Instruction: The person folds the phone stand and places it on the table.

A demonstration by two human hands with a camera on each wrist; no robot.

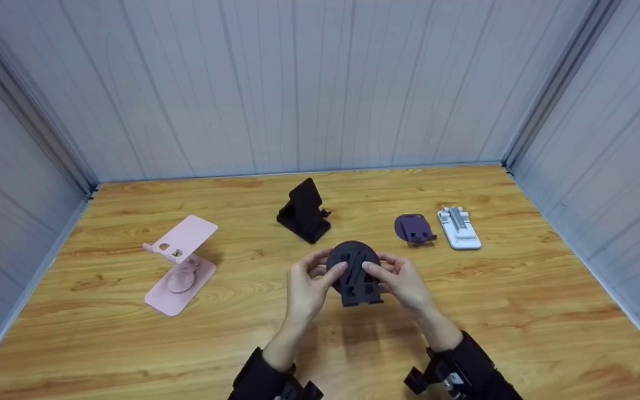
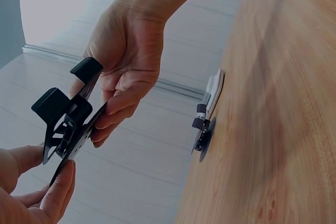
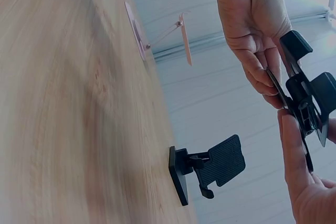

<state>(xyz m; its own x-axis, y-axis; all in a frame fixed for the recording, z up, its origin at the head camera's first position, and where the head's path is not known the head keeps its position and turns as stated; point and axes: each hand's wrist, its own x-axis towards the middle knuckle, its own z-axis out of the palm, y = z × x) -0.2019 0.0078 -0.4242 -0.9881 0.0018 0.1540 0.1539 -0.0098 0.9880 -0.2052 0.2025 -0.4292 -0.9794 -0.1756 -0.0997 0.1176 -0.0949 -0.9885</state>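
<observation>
A black folding phone stand with a round base is held up above the table between both hands. My left hand pinches its left edge, thumb on the near face and fingers behind. On the opposite edge, my right hand grips it the same way. Two hooked lips point downward at the stand's lower end in the head view. From the side, in the left wrist view, the round plate and the folded bracket sit close together at a slight angle.
On the wooden table, a pink phone stand stands unfolded at left. Behind the hands is a black phone stand. A purple round-based stand and a white folded stand lie at right. Panelled walls enclose the back and sides.
</observation>
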